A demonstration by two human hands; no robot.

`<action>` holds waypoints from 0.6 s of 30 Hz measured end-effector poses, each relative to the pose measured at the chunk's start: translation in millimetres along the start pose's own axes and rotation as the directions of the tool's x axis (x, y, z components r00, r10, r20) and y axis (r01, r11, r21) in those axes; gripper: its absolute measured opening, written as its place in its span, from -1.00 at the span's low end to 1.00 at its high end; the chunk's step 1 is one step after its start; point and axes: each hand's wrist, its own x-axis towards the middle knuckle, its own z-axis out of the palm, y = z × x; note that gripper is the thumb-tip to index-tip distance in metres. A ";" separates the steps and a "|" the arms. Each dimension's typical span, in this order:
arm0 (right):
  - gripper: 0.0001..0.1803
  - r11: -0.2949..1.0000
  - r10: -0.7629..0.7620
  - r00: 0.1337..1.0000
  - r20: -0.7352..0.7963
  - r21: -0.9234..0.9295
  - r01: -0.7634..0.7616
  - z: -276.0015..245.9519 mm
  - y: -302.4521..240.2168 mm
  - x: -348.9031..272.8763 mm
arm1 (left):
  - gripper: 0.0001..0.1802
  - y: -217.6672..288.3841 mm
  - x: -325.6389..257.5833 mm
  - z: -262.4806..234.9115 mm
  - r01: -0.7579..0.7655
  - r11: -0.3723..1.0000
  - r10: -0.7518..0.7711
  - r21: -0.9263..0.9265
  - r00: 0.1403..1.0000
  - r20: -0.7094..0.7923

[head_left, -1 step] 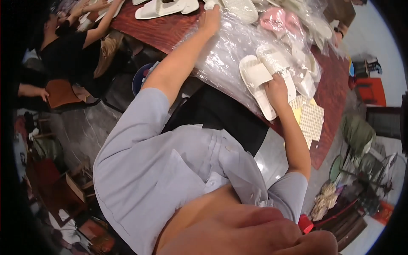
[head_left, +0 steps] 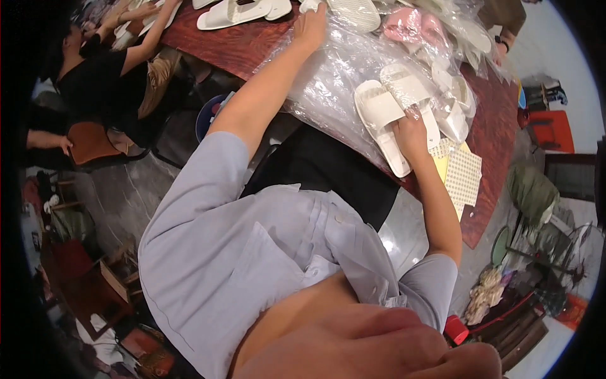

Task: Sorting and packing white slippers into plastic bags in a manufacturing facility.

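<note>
Two white slide slippers [head_left: 380, 112] lie side by side, soles down, on a clear plastic sheet near the front of the table. My right hand [head_left: 411, 134] closes on them from the near side, its fingertips between the straps. At the far left end of the sheet, my left hand [head_left: 310, 28] reaches up to the picture's top edge. Its fingers are closed at a small white piece there, partly cut off, whose kind I cannot make out. Beside that hand lies another white slipper [head_left: 355, 14]. Pink slippers [head_left: 404, 25] sit under plastic farther right.
More white slippers [head_left: 237, 14] rest on the red-brown wood-grain table [head_left: 211, 45] at left. Label sheets [head_left: 463, 177] lie by my right forearm. A person in black [head_left: 95, 82] works at far left; another person's arm [head_left: 503, 44] shows at far right. A blue bin [head_left: 207, 119] stands below.
</note>
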 end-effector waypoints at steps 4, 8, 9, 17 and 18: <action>-0.74 0.997 0.039 0.995 -0.092 0.069 -0.033 1.7 -4.4 -11.0 | -0.39 79.8 -33.5 -37.8 -0.316 0.902 0.332 0.293 0.943 -0.008; -0.68 0.999 -0.053 0.998 -0.028 0.000 0.053 2.3 -0.5 -14.7 | -0.43 134.1 -104.7 -54.4 -0.593 0.796 0.579 0.121 0.804 0.132; -0.68 0.998 -0.055 0.998 -0.021 -0.036 0.054 0.9 -1.8 -14.7 | -0.43 133.7 -113.4 -52.4 -0.594 0.795 0.579 0.121 0.804 0.135; -0.64 0.987 -0.004 1.000 -0.018 -0.158 0.001 -24.5 -6.0 -26.9 | -0.45 84.2 -147.1 9.6 -0.511 0.848 0.528 -0.138 0.837 0.146; -0.63 0.981 0.030 0.999 -0.021 -0.191 -0.033 -30.3 -4.2 -33.5 | -0.45 84.3 -145.6 11.8 -0.506 0.850 0.524 -0.145 0.839 0.144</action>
